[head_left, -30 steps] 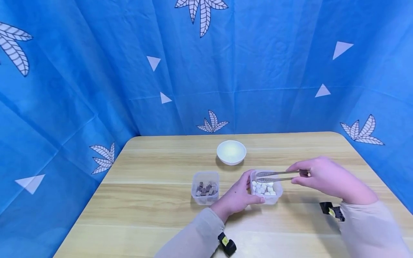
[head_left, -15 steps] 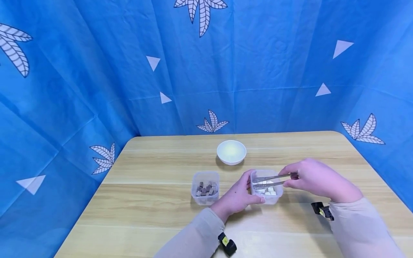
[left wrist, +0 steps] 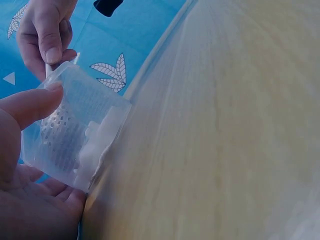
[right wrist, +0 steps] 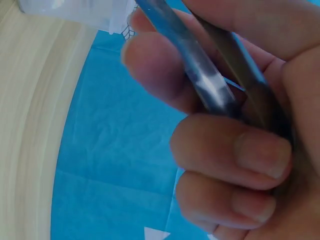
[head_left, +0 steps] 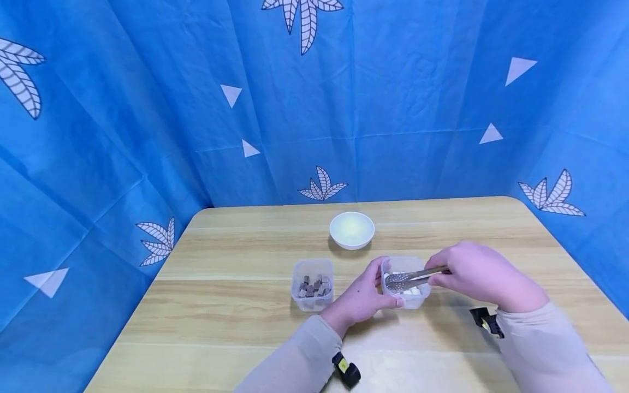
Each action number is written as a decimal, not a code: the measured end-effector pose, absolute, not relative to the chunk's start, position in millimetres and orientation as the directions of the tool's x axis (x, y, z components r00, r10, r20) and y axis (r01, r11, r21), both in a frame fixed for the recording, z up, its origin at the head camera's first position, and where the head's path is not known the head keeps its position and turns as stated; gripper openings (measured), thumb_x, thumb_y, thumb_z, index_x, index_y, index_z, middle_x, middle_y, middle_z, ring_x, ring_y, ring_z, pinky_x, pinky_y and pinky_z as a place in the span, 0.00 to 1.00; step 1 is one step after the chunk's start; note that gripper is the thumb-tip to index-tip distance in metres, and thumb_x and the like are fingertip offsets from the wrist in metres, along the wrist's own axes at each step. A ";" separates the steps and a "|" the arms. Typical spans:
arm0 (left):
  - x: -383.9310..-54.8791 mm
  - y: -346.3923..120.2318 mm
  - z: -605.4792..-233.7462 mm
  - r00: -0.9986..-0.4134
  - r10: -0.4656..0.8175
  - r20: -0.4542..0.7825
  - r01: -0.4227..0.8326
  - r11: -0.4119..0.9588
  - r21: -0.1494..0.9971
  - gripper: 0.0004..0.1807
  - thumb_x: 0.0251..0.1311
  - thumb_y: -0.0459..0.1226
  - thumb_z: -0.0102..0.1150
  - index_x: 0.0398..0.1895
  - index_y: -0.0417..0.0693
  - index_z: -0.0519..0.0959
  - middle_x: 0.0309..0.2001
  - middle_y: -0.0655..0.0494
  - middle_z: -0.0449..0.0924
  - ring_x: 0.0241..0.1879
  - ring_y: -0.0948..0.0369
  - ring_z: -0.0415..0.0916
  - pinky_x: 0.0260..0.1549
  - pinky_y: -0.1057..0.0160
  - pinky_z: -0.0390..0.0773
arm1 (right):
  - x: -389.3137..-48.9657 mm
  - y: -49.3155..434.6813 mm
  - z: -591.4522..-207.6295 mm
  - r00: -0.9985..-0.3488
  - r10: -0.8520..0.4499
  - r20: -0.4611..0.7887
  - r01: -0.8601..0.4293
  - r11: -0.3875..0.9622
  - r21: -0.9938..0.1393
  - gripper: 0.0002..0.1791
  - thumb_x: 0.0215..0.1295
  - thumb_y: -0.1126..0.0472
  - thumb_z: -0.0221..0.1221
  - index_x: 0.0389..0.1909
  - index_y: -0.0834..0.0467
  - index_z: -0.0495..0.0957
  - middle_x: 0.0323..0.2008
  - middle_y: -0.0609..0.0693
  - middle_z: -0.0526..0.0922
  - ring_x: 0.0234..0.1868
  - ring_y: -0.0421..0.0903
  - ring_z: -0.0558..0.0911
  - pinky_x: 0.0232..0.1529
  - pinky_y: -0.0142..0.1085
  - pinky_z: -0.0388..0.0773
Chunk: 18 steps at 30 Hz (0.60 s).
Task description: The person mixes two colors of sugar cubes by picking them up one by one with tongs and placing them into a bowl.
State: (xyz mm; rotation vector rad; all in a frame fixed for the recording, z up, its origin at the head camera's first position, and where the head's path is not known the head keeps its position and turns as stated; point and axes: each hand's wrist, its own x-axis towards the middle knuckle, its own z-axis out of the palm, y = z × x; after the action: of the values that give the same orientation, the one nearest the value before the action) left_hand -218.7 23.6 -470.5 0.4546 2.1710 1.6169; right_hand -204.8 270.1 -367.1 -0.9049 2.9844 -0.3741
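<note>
My right hand (head_left: 474, 275) grips metal tongs (right wrist: 210, 85) with its fingers curled round both arms. The perforated tips of the tongs (head_left: 397, 281) reach down into a clear plastic container (head_left: 417, 263) of white cubes (head_left: 413, 291). The two tips lie close together over the cubes, and whether a cube sits between them I cannot tell. On the container's left side my left hand (head_left: 361, 295) holds the wall, thumb at the near rim and fingers round the far side. Through the wall in the left wrist view, the perforated tip (left wrist: 55, 127) and white cubes (left wrist: 95, 145) show.
Left of my left hand stands a second clear container (head_left: 313, 267) with brown cubes (head_left: 314, 287). Behind the two containers is a white bowl (head_left: 352, 230). All of it rests on a wooden table (head_left: 221, 305), with a blue patterned curtain (head_left: 295, 109) behind.
The right hand has moved left and the tongs have gone lower into the container of white cubes. Their tips have drawn together. The left hand has stayed on the container.
</note>
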 end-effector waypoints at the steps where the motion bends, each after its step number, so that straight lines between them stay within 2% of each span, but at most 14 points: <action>1: -218.8 23.4 -470.7 -0.869 0.480 -0.118 0.025 0.280 0.960 0.55 0.47 0.38 0.79 0.78 0.62 0.56 0.74 0.64 0.63 0.69 0.60 0.64 0.72 0.49 0.55 | -204.8 269.7 -367.0 -0.829 -0.554 0.079 -0.557 0.802 -0.215 0.10 0.61 0.51 0.70 0.43 0.43 0.88 0.35 0.36 0.86 0.27 0.31 0.75 0.30 0.39 0.77; 3: -218.6 23.1 -471.1 -0.868 0.483 -0.115 0.029 0.281 0.959 0.56 0.47 0.38 0.79 0.79 0.61 0.56 0.74 0.63 0.62 0.69 0.60 0.64 0.72 0.48 0.54 | -204.5 269.6 -366.7 -0.818 -0.566 0.100 -0.574 0.795 -0.195 0.09 0.61 0.51 0.70 0.42 0.43 0.88 0.36 0.36 0.87 0.29 0.32 0.78 0.33 0.41 0.79; 11: -218.2 22.1 -471.3 -0.871 0.477 -0.115 0.034 0.291 0.956 0.56 0.47 0.39 0.79 0.79 0.61 0.55 0.74 0.63 0.62 0.69 0.58 0.64 0.72 0.47 0.55 | -203.2 275.7 -360.8 -0.818 -0.562 0.119 -0.574 0.791 -0.213 0.07 0.63 0.51 0.69 0.42 0.42 0.88 0.35 0.33 0.85 0.29 0.30 0.75 0.32 0.39 0.78; 18: -218.3 22.6 -469.8 -0.875 0.469 -0.122 0.029 0.301 0.953 0.57 0.46 0.39 0.79 0.79 0.62 0.55 0.73 0.66 0.63 0.69 0.60 0.64 0.72 0.49 0.55 | -203.1 282.8 -356.4 -0.825 -0.552 0.126 -0.565 0.795 -0.219 0.07 0.64 0.50 0.68 0.42 0.42 0.88 0.36 0.32 0.84 0.30 0.29 0.75 0.32 0.38 0.77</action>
State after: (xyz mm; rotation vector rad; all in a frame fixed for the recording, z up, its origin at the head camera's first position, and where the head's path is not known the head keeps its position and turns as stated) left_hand -218.3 22.6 -469.8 0.4463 2.1969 1.5967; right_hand -203.1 282.8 -356.4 -0.9431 3.0291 -0.3976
